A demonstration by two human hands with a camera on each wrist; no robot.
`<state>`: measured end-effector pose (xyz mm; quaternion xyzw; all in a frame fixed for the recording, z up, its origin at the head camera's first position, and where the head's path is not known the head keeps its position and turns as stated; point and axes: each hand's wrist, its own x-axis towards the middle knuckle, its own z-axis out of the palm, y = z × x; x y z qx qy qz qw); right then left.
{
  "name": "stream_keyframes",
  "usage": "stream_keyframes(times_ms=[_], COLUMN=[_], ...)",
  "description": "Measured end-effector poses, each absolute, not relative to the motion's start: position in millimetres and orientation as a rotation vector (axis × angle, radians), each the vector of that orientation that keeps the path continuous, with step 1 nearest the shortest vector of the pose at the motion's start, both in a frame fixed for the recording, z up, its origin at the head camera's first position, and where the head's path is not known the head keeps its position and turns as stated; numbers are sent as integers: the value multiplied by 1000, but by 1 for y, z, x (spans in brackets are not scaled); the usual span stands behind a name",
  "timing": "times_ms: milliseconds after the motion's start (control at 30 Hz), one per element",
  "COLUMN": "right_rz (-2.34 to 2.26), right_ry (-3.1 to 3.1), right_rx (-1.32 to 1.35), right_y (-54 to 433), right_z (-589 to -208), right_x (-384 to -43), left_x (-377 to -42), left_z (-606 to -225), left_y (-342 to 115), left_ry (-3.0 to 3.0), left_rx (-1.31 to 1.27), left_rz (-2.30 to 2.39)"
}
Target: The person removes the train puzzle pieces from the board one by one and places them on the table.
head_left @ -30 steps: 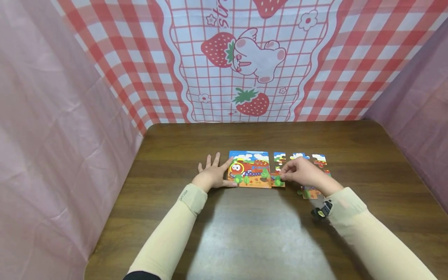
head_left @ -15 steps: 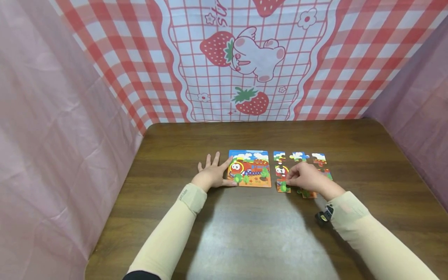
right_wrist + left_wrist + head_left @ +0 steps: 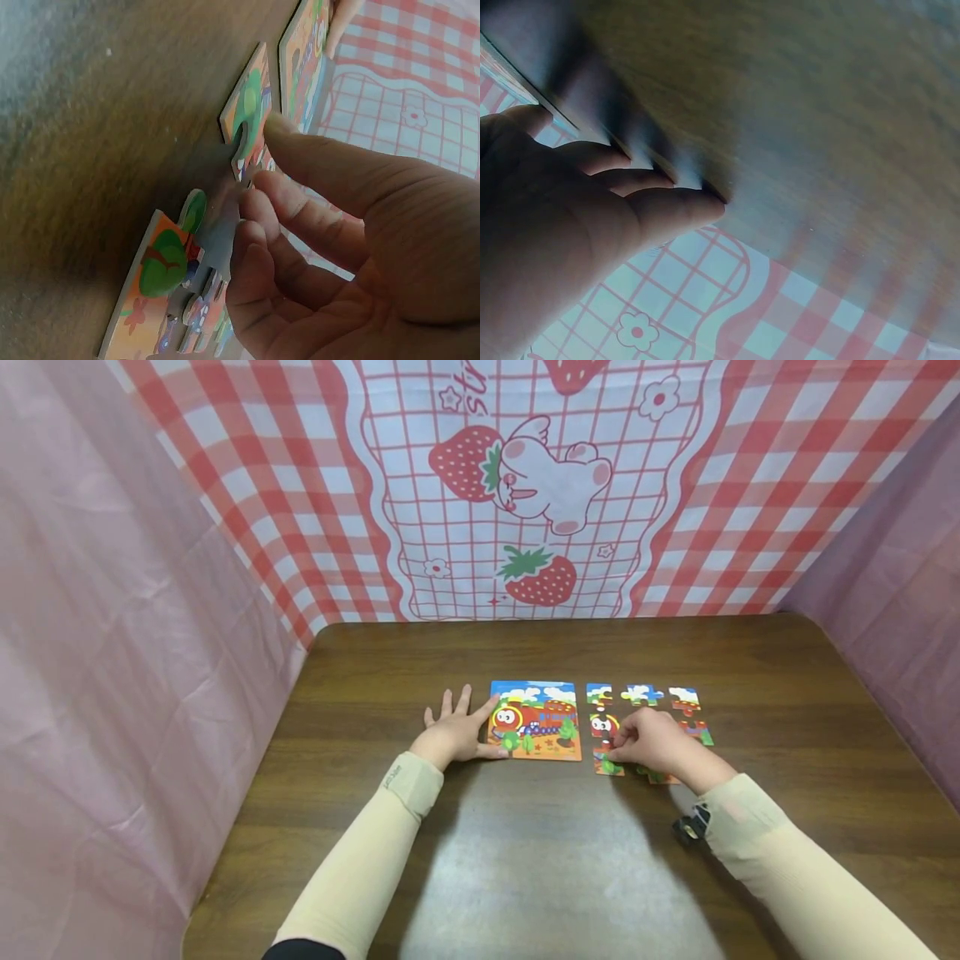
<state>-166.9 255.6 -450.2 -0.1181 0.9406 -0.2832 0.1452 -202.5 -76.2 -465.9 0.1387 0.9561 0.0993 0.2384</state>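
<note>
My left hand (image 3: pixel 452 737) lies flat with spread fingers, thumb and index finger at the left edge of a square train picture board (image 3: pixel 536 720). In the left wrist view its fingers (image 3: pixel 679 208) are straight. Just right of the board, my right hand (image 3: pixel 660 745) pinches a green-tree puzzle piece (image 3: pixel 609 766) lying on the table. The right wrist view shows my thumb at that piece's edge, the other fingers curled beside it. A puzzle piece with the train's face (image 3: pixel 600 725) sits directly above it, partly behind my fingers.
More puzzle pieces lie around my right hand: a cloud piece (image 3: pixel 641 695), a top right piece (image 3: pixel 684 698) and a red-and-green piece (image 3: pixel 699 732). A lower tree piece (image 3: pixel 154 277) is partly hidden under the hand. A checked cloth (image 3: pixel 525 493) hangs behind the wooden table (image 3: pixel 540 860).
The right hand has slid the green-tree piece away from the board, right and slightly toward the person, below the face piece. Lately it shifts only slightly. The left hand has stayed put.
</note>
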Motion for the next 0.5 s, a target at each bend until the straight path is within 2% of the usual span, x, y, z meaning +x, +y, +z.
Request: stream_keyframes(times_ms=[500], right_rz=[-838], right_ry=[2673], right_rx=[-302], right_y=[252], right_z=[-452], right_x=[-164], left_x=[-201], left_z=[-467], left_y=[-78], left_ry=[2626], left_rx=[383], left_rz=[293])
